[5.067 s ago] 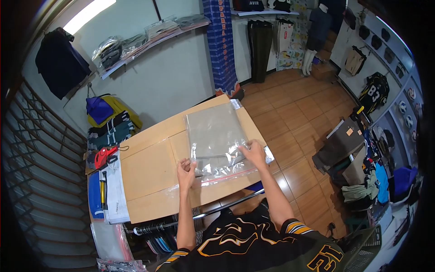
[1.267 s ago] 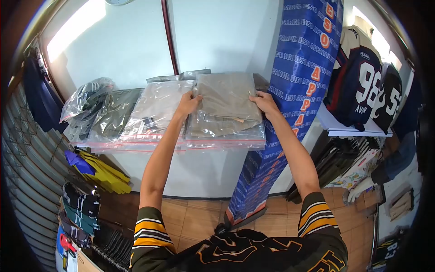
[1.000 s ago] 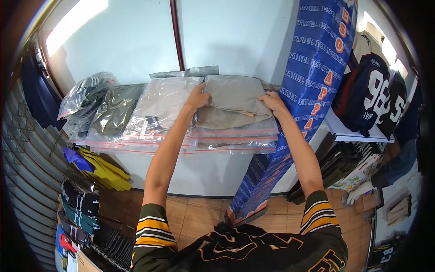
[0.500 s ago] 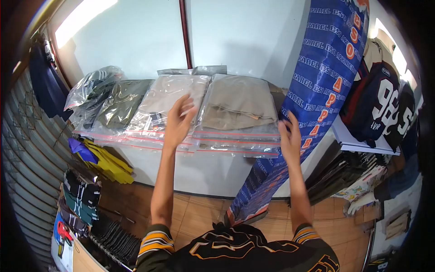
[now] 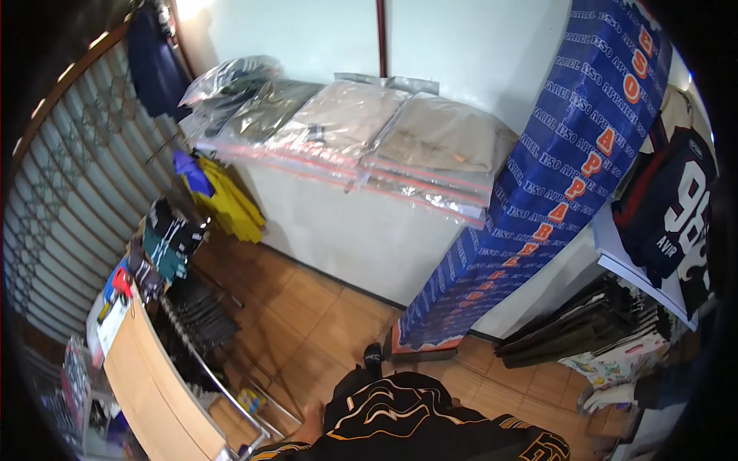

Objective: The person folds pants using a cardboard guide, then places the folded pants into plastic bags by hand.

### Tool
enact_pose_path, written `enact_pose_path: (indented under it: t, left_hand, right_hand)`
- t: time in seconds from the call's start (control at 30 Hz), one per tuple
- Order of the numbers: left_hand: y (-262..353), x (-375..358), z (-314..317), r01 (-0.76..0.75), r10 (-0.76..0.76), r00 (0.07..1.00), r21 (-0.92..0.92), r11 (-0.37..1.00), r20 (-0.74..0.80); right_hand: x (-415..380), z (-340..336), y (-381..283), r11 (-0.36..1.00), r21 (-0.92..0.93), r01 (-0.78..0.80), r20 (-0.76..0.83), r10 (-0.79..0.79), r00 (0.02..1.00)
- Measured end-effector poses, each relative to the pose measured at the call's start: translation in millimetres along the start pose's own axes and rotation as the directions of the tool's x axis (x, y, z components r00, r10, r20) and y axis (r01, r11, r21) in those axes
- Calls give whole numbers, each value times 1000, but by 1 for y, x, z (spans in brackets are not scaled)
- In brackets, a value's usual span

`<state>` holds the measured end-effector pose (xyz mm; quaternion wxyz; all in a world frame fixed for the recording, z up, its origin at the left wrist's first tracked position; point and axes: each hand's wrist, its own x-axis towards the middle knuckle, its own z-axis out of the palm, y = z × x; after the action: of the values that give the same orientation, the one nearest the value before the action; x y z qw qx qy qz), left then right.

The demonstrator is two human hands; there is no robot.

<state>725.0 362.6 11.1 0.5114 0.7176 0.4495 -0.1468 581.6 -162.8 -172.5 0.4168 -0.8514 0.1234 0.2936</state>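
My left hand (image 5: pixel 311 423) hangs low beside my black shirt (image 5: pixel 392 411), close to the metal frame of a clothes rack (image 5: pixel 269 411). Only a small part of it shows, and its fingers are not clear. My right hand is out of sight. On the white ledge against the wall lie folded garments in clear plastic bags: a beige one (image 5: pixel 442 134) on the right, a pale one (image 5: pixel 346 115) beside it, an olive one (image 5: pixel 275 109), and a dark one (image 5: pixel 231 81) at the left end. Neither hand touches them.
A tall blue banner (image 5: pixel 538 177) stands right of the bags. Numbered jerseys (image 5: pixel 676 207) and hanging trousers (image 5: pixel 565 323) are further right, near a pale hand (image 5: pixel 611 398) with a dark sleeve. At left are a folding gate (image 5: pixel 77 177), yellow cloth (image 5: pixel 231 207) and a wooden tabletop (image 5: pixel 157 384).
Both hands have left the bagged garments and dropped toward my body; the right one has gone from view. The view has turned, showing more of the floor and left side.
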Motion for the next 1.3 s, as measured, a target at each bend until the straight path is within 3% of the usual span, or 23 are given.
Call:
enact_pose_path:
  t: [0.03, 0.17, 0.2, 0.27, 0.37, 0.4, 0.47, 0.5, 0.57, 0.6, 0.63, 0.67, 0.7, 0.77, 0.8, 0.83, 0.87, 0.93, 0.97, 1.07, 1.17, 1.23, 1.3]
  left_hand:
    - [-78, -34, -54, 39, -39, 999, -1, 999, -2]
    - [-194, -108, -59, 169, -170, 986, -36, 985, 0]
    - [-213, -127, -58, 204, -204, 979, -37, 978, 2]
    - [-248, -161, -54, 277, -277, 961, -27, 961, 12]
    - [-271, -197, -51, 363, -362, 931, -14, 932, 47]
    - [-250, -194, -36, 386, -384, 921, -17, 922, 64]
    - [-249, -203, -37, 426, -421, 902, -36, 904, 98]
    - [-267, -184, -40, 373, -364, 921, -48, 927, 143]
    - [-286, -166, -50, 27, -45, 962, 69, 997, 268]
    - [-296, -164, -47, -73, 67, 979, 23, 997, 192]
    - [-302, -165, -43, -167, 167, 981, -15, 986, 99]
    - [-295, -174, -46, -179, 186, 978, -77, 981, 94]
    - [-318, -155, -48, -364, 360, 928, 28, 931, 99]
    - [-316, -181, -46, -180, 162, 967, -78, 981, -198]
    - [-315, -205, -44, -135, 2, 950, -403, 905, -312]
    - [-307, -234, -43, -148, -169, 909, -676, 722, -380]
    - [-301, -269, -44, -119, -294, 874, -758, 641, -387]
    - [-336, -309, -29, -104, -415, 827, -828, 551, -380]
    - [-358, -334, -17, -112, -463, 798, -849, 517, -387]
    - [-428, -401, 22, -44, -651, 663, -888, 459, -369]
    - [-509, -478, 64, -20, -772, 607, -975, 222, -188]
    - [-551, -520, 99, -81, -789, 614, -994, -67, 4]
    - [-567, -554, 130, -135, -856, 516, -984, -115, 29]
  right_hand:
    - [-9, 6, 10, 997, 64, -54, -89, 59, 994]
    - [-38, 21, 31, 925, 342, -166, -409, 305, 860]
    - [-52, 3, 12, 931, 327, -163, -397, 292, 870]
    - [-78, -55, -54, 900, -41, -433, -21, 433, 901]
    - [-95, -75, -77, 923, -223, -314, 9, 324, 946]
    - [-105, -80, -79, 923, -239, -303, 7, 314, 950]
    - [-114, -91, -87, 927, 195, -320, 42, 318, 947]
    - [-112, -93, -95, 938, 168, -304, 41, 301, 953]
    - [-109, -89, -112, 918, -290, -272, 43, 296, 954]
    - [-112, -91, -115, 825, -513, -236, 43, 299, 953]
    - [-116, -89, -112, 800, -562, -209, 53, 287, 956]
    - [-110, -79, -106, 816, -569, -101, 30, 143, 989]
    - [-109, -73, -101, 817, -577, 16, 28, 0, 1000]
    - [-86, -68, -104, 785, -580, 217, 233, -95, 968]
    - [-78, -58, -109, 786, -505, 357, 385, -165, 908]
    - [-94, -56, -137, 764, -502, 406, 372, -233, 899]
    - [-107, -56, -168, 727, -515, 454, 433, -237, 870]
    - [-143, -45, -239, 813, -533, 233, 412, 9, 911]
    - [-155, -30, -252, 852, -501, 150, 294, 5, 956]
    - [-137, 4, -256, 772, -557, 306, 483, 2, 876]
    - [-144, 49, -261, 793, -522, 315, 545, 26, 838]
    - [-117, 88, -238, 823, -449, 346, 636, 23, 771]
    - [-154, 111, -247, 787, -506, 353, 655, 84, 751]
